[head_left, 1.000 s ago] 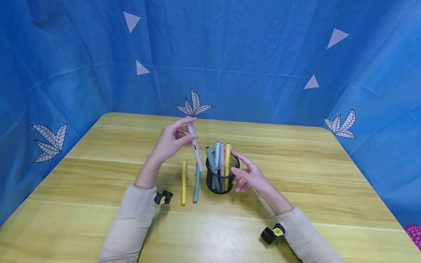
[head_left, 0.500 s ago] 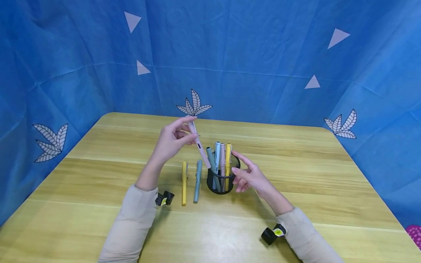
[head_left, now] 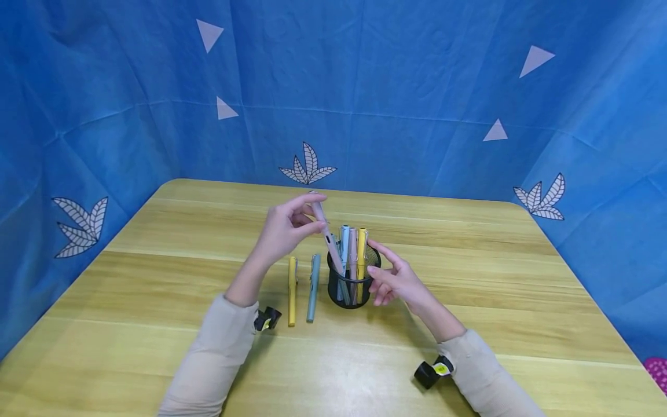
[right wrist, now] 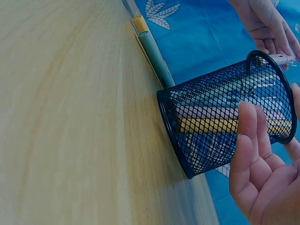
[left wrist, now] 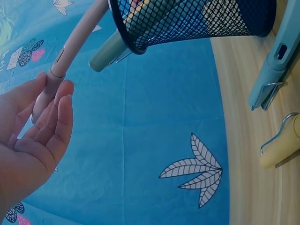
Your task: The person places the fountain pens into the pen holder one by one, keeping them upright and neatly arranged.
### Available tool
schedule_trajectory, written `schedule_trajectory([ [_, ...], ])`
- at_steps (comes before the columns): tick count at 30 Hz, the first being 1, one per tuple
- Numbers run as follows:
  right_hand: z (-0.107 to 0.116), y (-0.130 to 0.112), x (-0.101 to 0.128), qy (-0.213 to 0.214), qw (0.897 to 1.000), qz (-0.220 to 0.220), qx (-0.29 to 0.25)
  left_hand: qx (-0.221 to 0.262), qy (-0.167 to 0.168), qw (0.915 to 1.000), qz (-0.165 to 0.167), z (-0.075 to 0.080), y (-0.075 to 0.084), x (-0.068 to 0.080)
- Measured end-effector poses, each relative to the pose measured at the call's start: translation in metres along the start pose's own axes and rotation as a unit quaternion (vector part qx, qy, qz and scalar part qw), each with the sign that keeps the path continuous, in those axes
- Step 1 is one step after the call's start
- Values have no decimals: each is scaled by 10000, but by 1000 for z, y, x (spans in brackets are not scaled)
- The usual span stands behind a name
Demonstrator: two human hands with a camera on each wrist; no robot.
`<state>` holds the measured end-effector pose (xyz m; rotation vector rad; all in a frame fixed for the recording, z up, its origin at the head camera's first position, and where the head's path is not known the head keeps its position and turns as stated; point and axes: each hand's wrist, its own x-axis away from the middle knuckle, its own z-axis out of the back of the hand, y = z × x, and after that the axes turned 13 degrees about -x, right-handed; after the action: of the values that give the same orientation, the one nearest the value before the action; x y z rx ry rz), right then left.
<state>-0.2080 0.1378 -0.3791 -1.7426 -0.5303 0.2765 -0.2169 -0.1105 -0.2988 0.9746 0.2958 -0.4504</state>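
A black mesh pen cup (head_left: pixel 350 288) (right wrist: pixel 225 112) (left wrist: pixel 197 18) stands mid-table and holds several pens. My left hand (head_left: pixel 292 229) (left wrist: pixel 33 140) pinches the top end of a pale pink pen (head_left: pixel 327 237) (left wrist: pixel 75 51), tilted, with its lower end inside the cup's rim. My right hand (head_left: pixel 393 278) (right wrist: pixel 260 173) rests against the cup's right side with straight fingers. A yellow pen (head_left: pixel 292 289) (left wrist: pixel 281 145) and a teal pen (head_left: pixel 312 286) (left wrist: pixel 276 65) lie side by side on the table left of the cup.
The wooden table (head_left: pixel 156 243) is walled on three sides by blue cloth (head_left: pixel 391 87) with leaf and triangle prints. Small black wrist cameras (head_left: pixel 267 318) (head_left: pixel 432 370) sit at both sleeves. A pink patterned object (head_left: pixel 658 370) shows at the far right edge.
My left hand has moved right and down with the pink pen, whose lower end went from beside the cup into its mouth. The right hand stayed at the cup.
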Motion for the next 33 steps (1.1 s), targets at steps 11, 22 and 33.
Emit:
schedule_trajectory([
  [11,0,0,-1,14,10000,15,-15,-916,-251,9953,-168,-9,1,1],
  [22,-1,-1,0,8,10000,-12,6,-1179,-622,9910,-83,-15,-2,1],
  [33,-1,0,0,10,10000,-15,17,-924,-798,9925,79,-15,-5,0],
])
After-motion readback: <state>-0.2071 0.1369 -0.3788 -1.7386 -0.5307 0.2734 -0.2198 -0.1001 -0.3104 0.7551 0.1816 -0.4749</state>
